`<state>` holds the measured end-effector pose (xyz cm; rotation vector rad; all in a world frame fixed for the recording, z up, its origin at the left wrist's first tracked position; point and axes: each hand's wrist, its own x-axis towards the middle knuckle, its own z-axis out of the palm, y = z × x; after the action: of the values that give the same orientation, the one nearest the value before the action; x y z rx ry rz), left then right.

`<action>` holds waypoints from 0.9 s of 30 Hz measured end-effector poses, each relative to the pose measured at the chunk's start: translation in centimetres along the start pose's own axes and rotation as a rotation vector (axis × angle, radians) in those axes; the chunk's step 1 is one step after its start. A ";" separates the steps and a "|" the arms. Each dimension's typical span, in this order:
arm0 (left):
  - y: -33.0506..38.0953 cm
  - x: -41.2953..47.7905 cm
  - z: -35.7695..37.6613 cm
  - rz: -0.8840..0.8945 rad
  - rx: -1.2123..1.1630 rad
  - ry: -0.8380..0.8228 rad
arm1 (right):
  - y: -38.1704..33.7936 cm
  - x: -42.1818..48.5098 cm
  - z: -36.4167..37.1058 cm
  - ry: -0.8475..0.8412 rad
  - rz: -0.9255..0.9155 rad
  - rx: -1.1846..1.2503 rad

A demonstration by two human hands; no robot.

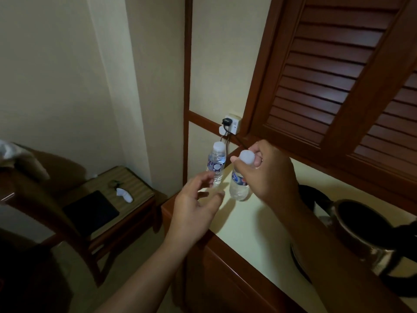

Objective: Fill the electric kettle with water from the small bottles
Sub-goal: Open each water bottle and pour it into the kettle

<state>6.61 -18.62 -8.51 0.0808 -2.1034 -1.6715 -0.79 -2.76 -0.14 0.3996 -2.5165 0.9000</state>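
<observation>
Obs.: two small water bottles stand upright on the cream counter (259, 224), close together near its far left corner. Right hand (273, 175) is over the right bottle (239, 188); thumb and fingers are curled round its white cap (246, 157), grasping it from above. The bottle's base rests on the counter. Left bottle (216, 164) is capped, with nothing gripping it. Left hand (198, 202) is released, fingers loosely spread and holding nothing; its fingertips overlap the lower part of the left bottle, blurred, so I cannot tell whether they touch it. Electric kettle (370, 247) sits on the same counter at the near right, well apart from the bottles, its mouth uncovered and the inside dark. Behind the bottles is a wall socket (234, 125) with a black plug (226, 121) in it, its cord hanging down. A brown louvred shutter (327, 75) is above the counter. To the left is a striped chair seat (133, 179) carrying a dark flat object (90, 213) and a small white item (124, 195).
</observation>
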 end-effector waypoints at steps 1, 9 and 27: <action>0.4 -0.2 0.3 0.021 0.039 -0.049 | -0.8 -0.4 -1.0 -0.002 -0.018 -0.009; 3.8 -2.3 3.4 0.079 -0.196 -0.215 | -4.4 -4.3 -5.7 -0.106 -0.014 0.064; 5.9 -4.6 4.2 -0.077 -0.329 -0.921 | -0.8 -9.1 -15.2 -0.438 -0.406 -0.057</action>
<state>10.53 -11.80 -5.12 -0.8734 -2.3635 -2.3660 11.96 7.62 6.38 1.1459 -2.6767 0.6288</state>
